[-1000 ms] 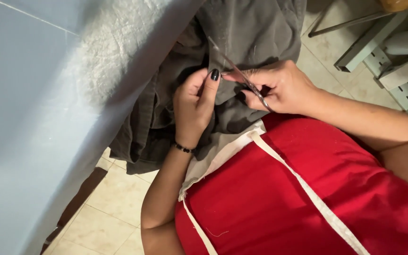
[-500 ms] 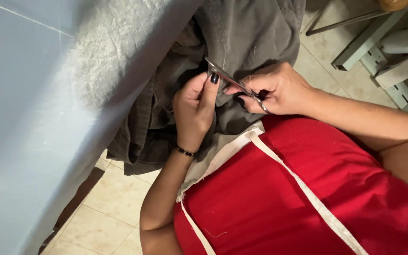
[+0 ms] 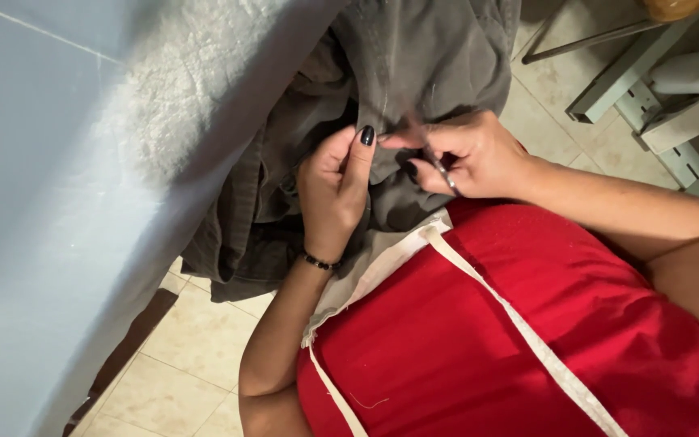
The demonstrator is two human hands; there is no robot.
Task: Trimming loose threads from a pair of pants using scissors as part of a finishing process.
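Both of your hands work at the grey garment [image 3: 414,65], which hangs over the table's edge [image 3: 204,154] down toward the tiled floor [image 3: 196,364]. Your left hand [image 3: 335,190] pinches a fold of the cloth between thumb and fingers. Your right hand [image 3: 475,154] is closed around small scissors [image 3: 434,158], their blurred blades touching the fabric just beside your left thumb.

A dark grey garment [image 3: 414,73], a red apron [image 3: 479,340] with cream straps, and beige floor tiles [image 3: 196,364].
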